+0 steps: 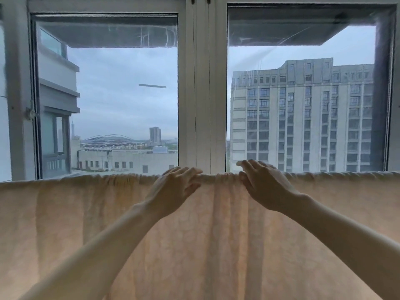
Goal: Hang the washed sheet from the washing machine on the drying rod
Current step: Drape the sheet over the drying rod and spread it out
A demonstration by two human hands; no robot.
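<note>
Pale patterned sheet point(216, 234) draped over rod, top edge bunched.

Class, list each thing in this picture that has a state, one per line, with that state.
Sheet: draped over the rod, bunched at the middle.
Left hand: open, fingers on the sheet's top fold.
Right hand: open, fingers spread on the fold.
Window: looks shut.

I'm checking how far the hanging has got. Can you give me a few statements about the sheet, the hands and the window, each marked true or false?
1. The pale peach patterned sheet is draped over the drying rod. True.
2. Both hands are at the sheet's top edge. True: left hand, right hand.
3. The sheet lies bunched in one heap. False: it spreads across the whole view, with folds.
4. The left hand is a closed fist. False: its fingers are spread.
5. The white-framed window shows night. False: daylight, overcast sky.
</note>
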